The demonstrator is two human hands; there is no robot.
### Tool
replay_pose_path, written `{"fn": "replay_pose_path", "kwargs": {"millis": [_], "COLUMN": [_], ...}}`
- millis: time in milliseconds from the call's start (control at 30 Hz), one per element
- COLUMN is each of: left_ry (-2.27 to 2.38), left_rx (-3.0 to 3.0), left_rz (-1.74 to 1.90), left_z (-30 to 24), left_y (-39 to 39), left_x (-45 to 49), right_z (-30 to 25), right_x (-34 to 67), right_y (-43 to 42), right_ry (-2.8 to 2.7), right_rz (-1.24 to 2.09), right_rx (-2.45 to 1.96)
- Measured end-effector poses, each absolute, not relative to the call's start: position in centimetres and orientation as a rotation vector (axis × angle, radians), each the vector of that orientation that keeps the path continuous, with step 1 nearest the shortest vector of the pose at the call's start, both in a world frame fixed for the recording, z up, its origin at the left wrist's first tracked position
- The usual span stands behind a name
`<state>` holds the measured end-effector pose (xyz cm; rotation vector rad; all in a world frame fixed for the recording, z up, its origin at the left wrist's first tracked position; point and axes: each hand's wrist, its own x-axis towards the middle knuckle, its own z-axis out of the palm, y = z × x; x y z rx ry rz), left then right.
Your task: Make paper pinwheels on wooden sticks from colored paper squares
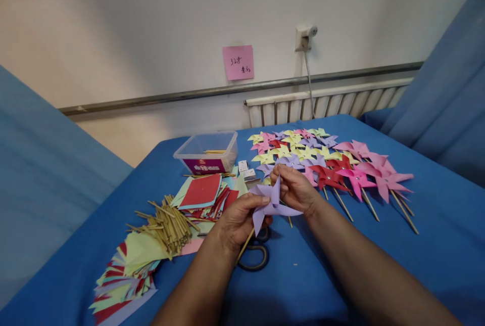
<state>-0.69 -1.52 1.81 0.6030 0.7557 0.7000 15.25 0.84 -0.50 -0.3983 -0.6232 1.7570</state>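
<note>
A purple paper pinwheel (273,208) on a thin wooden stick (245,246) is held up over the table in front of me. My left hand (242,217) grips it near the centre, with the thumb on the folded paper and the stick slanting down below the palm. My right hand (294,188) pinches the pinwheel's upper tip between thumb and fingers. Black-handled scissors (254,260) lie on the blue cloth beneath my left hand, their blades hidden.
Finished pinwheels (359,179) in several colours spread over the right side. On the left lie a bundle of sticks (170,225), stacked paper squares (200,192) and a fan of cut paper (123,283). Behind them stand a clear plastic box (223,149) and small white boxes (246,170).
</note>
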Motion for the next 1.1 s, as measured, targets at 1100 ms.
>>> {"fn": "replay_pose_path", "kwargs": {"millis": [1100], "left_ry": [0.970], "left_rx": [0.634], "left_rz": [1.333], "left_z": [0.2], "left_y": [-0.6], "left_x": [0.8], "right_z": [-2.7], "right_x": [10.9], "right_y": [-0.6], "right_ry": [-0.702], "right_rz": [1.552], "right_rx": [-0.749]}}
